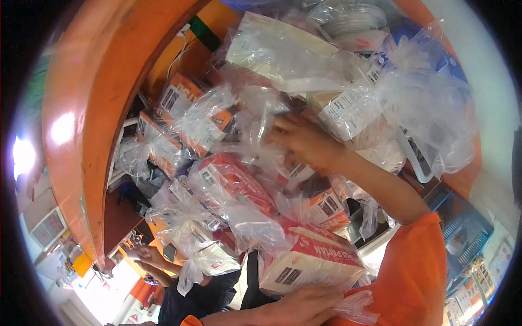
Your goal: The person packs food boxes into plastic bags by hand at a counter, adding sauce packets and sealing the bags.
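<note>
My right hand (299, 140) reaches into a pile of boxes in clear plastic bags. Its fingers are curled and blurred beside a clear plastic bag (259, 118); whether they grip it I cannot tell. Nearest to me, my left hand (301, 305) is at the lower edge of a bagged red-and-white carton (314, 261) and holds it, with loose plastic film (355, 309) at the fingertips. Beyond that carton lies a bagged red box (240, 183). An orange-and-white box (328, 208) sits below my right forearm.
Bagged orange boxes (195, 118) fill the left side. At the back are a large white box (277, 45) and stacked clear plastic lids (355, 18). A curved orange counter edge (98, 122) borders the left. Blue plastic baskets (469, 240) stand right. Another person's hand (151, 256) is lower left.
</note>
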The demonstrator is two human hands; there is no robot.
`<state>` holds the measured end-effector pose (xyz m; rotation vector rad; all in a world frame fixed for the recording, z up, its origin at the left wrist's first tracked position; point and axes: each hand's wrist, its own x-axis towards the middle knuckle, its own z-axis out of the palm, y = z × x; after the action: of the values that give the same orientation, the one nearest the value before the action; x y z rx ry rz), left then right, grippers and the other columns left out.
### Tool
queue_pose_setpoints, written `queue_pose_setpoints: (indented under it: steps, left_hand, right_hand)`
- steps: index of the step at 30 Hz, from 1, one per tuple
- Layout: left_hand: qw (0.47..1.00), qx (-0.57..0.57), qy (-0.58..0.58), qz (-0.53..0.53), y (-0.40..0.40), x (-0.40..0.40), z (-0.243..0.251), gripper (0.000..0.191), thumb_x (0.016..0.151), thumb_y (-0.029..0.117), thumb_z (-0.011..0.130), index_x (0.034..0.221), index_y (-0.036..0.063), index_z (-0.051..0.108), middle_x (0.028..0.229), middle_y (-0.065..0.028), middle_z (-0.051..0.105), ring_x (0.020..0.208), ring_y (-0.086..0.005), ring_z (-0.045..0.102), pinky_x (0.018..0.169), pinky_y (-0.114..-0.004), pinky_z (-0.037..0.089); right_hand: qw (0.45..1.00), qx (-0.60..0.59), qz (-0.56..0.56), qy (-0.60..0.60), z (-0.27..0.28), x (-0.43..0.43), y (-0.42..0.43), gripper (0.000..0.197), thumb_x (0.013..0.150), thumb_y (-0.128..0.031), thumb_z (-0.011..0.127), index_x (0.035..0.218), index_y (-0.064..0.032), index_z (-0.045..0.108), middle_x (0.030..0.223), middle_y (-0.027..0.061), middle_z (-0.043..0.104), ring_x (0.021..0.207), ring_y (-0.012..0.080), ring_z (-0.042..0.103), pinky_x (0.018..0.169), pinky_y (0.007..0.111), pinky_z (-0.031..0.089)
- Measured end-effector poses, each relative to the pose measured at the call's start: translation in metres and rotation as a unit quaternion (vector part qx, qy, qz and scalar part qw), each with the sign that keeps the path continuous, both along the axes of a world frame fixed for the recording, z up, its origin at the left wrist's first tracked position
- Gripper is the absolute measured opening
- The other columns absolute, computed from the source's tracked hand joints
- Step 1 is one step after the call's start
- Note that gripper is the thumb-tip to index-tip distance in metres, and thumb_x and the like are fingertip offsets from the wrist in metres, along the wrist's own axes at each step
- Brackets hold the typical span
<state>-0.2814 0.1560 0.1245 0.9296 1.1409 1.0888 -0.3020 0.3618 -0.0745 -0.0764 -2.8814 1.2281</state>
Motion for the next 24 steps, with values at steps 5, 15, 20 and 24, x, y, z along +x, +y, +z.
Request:
queue_pose_setpoints:
  steps: [5, 15, 20, 24]
  left_hand:
    - [0.993, -0.041, -0.069, -0.085, 0.0, -0.008, -0.005, 0.047, 0.085, 0.006, 0.052, 0.131, 0.0004, 0.042, 0.106, -0.0185, 0.059, 0.089, -0.0342, 0.058, 0.077, -0.039, 0.045]
    - [0.992, -0.068, -0.051, -0.093, -0.006, -0.008, -0.005, 0.049, 0.086, 0.009, 0.053, 0.132, 0.0014, 0.041, 0.102, -0.0169, 0.059, 0.084, -0.0335, 0.056, 0.075, -0.04, 0.044]
    - [0.997, -0.04, -0.058, -0.042, -0.008, -0.004, -0.01, 0.048, 0.086, 0.01, 0.052, 0.132, 0.0018, 0.041, 0.109, -0.018, 0.057, 0.091, -0.0333, 0.057, 0.081, -0.039, 0.043]
    - [0.996, -0.014, -0.02, -0.084, -0.012, -0.001, -0.012, 0.053, 0.087, 0.012, 0.053, 0.137, 0.007, 0.036, 0.123, -0.0186, 0.052, 0.106, -0.0314, 0.054, 0.088, -0.04, 0.041]
  right_hand:
    - [0.998, -0.026, -0.02, 0.045, -0.007, 0.002, -0.003, 0.054, 0.053, -0.01, 0.076, 0.104, -0.0121, 0.058, 0.111, 0.0038, 0.047, 0.108, 0.0269, 0.045, 0.093, 0.038, 0.039]
    - [0.998, -0.047, -0.016, 0.041, -0.013, 0.002, 0.0, 0.058, 0.05, -0.012, 0.078, 0.104, -0.0125, 0.058, 0.109, 0.005, 0.048, 0.107, 0.027, 0.045, 0.091, 0.038, 0.038]
    - [0.995, 0.014, -0.021, 0.092, 0.001, -0.006, -0.009, 0.047, 0.058, -0.014, 0.075, 0.102, -0.011, 0.058, 0.111, 0.0072, 0.048, 0.106, 0.0284, 0.045, 0.091, 0.041, 0.038]
    - [0.994, 0.043, -0.053, 0.081, -0.013, -0.014, -0.026, 0.042, 0.064, -0.016, 0.072, 0.102, -0.0097, 0.056, 0.11, 0.0086, 0.049, 0.106, 0.0309, 0.045, 0.091, 0.042, 0.037]
